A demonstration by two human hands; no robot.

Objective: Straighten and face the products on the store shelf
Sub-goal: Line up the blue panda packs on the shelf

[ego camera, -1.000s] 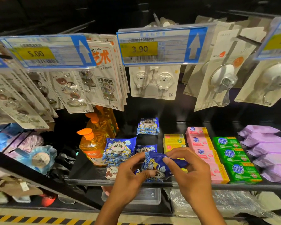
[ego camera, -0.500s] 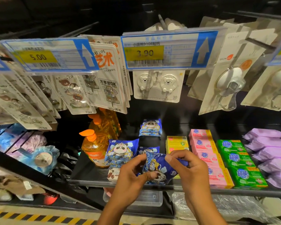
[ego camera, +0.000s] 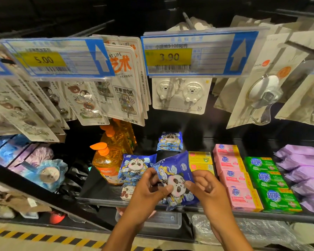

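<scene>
A blue panda packet (ego camera: 176, 175) stands tilted at the front edge of the black shelf (ego camera: 101, 189), its panda face turned toward me. My left hand (ego camera: 149, 189) pinches its left side and my right hand (ego camera: 207, 187) pinches its right side. A second panda packet (ego camera: 134, 167) stands upright just to the left, touching the held one. A third panda packet (ego camera: 169, 141) sits farther back on the shelf. A small white box (ego camera: 126, 193) lies under the second packet, partly hidden by my left hand.
Orange soap bottles (ego camera: 107, 163) stand left of the packets. Yellow boxes (ego camera: 199, 160), pink soap bars (ego camera: 232, 176), green soap bars (ego camera: 272, 183) and purple packs (ego camera: 304, 174) fill the shelf to the right. Carded hooks and price tags (ego camera: 194, 55) hang overhead.
The held packet has turned from lying nearly flat to upright with its panda face toward me. Both hands shifted from its top to its sides.
</scene>
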